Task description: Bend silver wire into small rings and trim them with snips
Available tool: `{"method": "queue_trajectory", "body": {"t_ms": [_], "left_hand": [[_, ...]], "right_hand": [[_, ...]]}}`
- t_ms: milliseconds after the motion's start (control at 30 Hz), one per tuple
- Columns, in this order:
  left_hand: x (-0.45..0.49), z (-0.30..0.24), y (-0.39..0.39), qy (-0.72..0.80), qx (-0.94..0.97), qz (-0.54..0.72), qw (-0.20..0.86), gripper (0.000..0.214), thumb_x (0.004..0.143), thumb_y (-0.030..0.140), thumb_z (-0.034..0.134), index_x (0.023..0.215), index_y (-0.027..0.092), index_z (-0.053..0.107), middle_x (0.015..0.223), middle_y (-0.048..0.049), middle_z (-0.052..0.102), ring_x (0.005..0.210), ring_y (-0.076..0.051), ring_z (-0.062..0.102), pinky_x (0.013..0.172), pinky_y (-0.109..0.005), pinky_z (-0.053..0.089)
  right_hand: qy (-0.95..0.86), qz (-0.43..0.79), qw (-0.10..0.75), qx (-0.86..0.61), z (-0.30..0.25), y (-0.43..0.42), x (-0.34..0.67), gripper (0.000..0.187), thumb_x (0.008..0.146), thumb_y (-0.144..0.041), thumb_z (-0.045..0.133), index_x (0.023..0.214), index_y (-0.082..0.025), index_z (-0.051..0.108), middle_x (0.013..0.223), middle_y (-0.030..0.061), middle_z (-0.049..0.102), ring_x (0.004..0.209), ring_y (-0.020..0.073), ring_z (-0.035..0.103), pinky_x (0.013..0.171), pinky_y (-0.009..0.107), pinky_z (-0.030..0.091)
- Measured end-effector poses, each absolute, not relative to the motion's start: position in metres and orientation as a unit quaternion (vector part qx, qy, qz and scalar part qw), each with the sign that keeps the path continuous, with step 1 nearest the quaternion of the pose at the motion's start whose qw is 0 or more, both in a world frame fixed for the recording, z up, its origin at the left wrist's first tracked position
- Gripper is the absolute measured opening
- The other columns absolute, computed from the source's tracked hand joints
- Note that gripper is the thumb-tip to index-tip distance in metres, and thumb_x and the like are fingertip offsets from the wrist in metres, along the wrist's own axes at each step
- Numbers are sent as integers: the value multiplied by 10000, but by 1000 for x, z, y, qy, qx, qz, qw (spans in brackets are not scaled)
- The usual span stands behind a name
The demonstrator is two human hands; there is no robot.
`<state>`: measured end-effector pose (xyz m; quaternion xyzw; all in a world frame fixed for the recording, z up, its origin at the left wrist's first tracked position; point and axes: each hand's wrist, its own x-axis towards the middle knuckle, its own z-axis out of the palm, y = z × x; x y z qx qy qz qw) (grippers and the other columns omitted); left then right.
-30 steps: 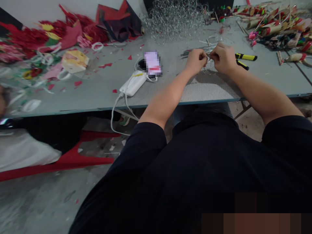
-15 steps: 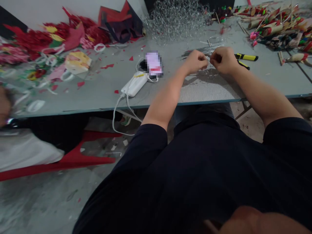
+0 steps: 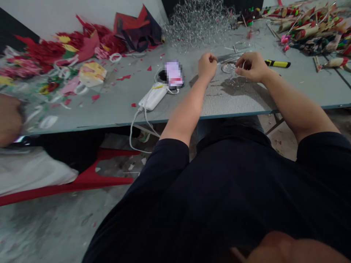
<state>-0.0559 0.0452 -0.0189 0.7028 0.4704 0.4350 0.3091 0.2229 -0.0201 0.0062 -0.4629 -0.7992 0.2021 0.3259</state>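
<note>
a long grey table [image 3: 109,106] runs across the view, strewn with red paper scraps. along its far left side lies a heap of red and yellow paper flowers [image 3: 52,51], and at the far middle a tangled mound of silver wire [image 3: 197,22]. the far right corner holds a pile of coloured paper cones on sticks [image 3: 309,29]. a red plastic chair [image 3: 82,179] stands under the table on the left. nearer the middle, a white power bank [image 3: 152,96] with trailing white cables lies just beside a phone [image 3: 173,73]. a yellow-handled tool [image 3: 276,64] lies right of the hands. the left hand [image 3: 207,65] is curled shut, pinching one end of a thin wire [image 3: 229,62], though the grip itself is too small to make out. the right hand [image 3: 251,67] has its fingers closed on the other end, where the wire forms a small loop just above the table between the two hands, which are held apart.
</note>
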Motion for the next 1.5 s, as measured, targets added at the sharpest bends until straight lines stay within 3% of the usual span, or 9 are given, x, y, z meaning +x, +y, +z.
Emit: {"method": "queue_trajectory", "body": {"t_ms": [200,333,500,567,667,867,1167,1300,1500], "left_hand": [[-34,-12,9,541,703,396,237,368,1013,462,939,825,429,624,755,19,753,1314,-272,724,1132,-447,569],[-23,8,-22,521,720,376,262,299,895,195,903,858,358,656,800,-34,736,1297,-397,801,1164,-544,609],[-21,10,-22,534,734,337,249,308,841,112,865,895,379,721,982,-41,856,1344,-380,823,1322,-570,600],[-21,6,-15,543,734,332,236,313,848,100,858,873,379,718,1042,-43,884,1373,-376,827,1340,-571,596],[-19,4,-8,542,726,349,240,310,879,135,869,837,391,698,984,-19,880,1346,-374,845,1290,-586,633],[-13,5,-9,493,697,418,312,333,920,412,891,748,414,606,762,13,794,1133,-369,877,1068,-629,679],[-15,0,5,473,682,424,362,462,1104,759,847,911,409,616,650,59,701,1079,-261,734,1033,-499,610],[-16,-8,10,469,636,492,365,303,1310,492,599,1031,375,594,682,74,611,866,-217,630,1023,-454,631],[-7,1,-1,466,675,455,347,622,996,954,800,840,393,584,723,-5,729,976,-348,802,985,-609,653]], "right_hand": [[-728,73,368,-574,16,-6,237,184,1222,-362,795,1083,-245,827,1105,78,848,994,273,749,1004,441,634],[-737,21,262,-623,23,-2,261,210,1278,-359,824,1366,-198,927,1378,136,883,1268,325,793,1250,495,643],[-740,58,70,-666,26,2,300,1298,1035,-493,1216,2048,-171,472,1948,340,468,1770,607,525,1446,770,460],[-712,91,19,-696,26,6,312,1448,1024,-644,1211,2101,-198,351,1997,373,367,1797,677,456,1445,844,420],[-699,106,-4,-707,26,12,321,1204,1121,-630,1135,2029,-150,507,1968,344,455,1786,646,499,1483,799,401],[-745,54,26,-664,30,4,311,714,1187,-77,992,1847,-40,720,1746,335,711,1659,542,689,1380,673,557],[-766,40,107,-632,22,-1,283,372,1376,-216,650,1723,-131,752,1647,268,780,1522,431,737,1362,626,532],[-790,45,181,-584,20,-7,260,442,1249,-316,844,1652,-160,753,1719,252,716,1566,451,694,1409,582,493],[-770,27,191,-608,16,-13,246,436,1209,-277,813,1631,-204,727,1705,234,731,1527,438,697,1367,613,522]]}}
